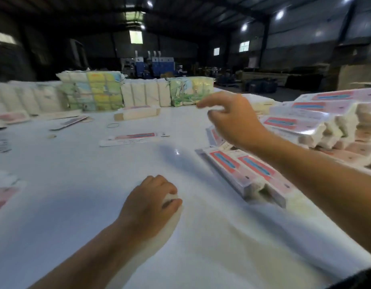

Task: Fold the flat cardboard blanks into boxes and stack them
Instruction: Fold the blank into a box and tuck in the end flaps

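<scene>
No text can be read: the print on the folded boxes [305, 122] and the flat cardboard blank [134, 137] on the counter [76, 184] is too blurred.

Dim hall, motion blur, table glare

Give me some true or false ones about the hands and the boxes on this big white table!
1. The right hand is lifted above the table. True.
2. The folded boxes are piled on the left side of the table. False: the pile is on the right side.
3. The left hand rests low on the table with curled fingers. True.
4. The right hand grips a box tightly. False: its fingers are loosely spread and hold nothing.
5. A single flat blank lies in the middle of the table. True.
</scene>
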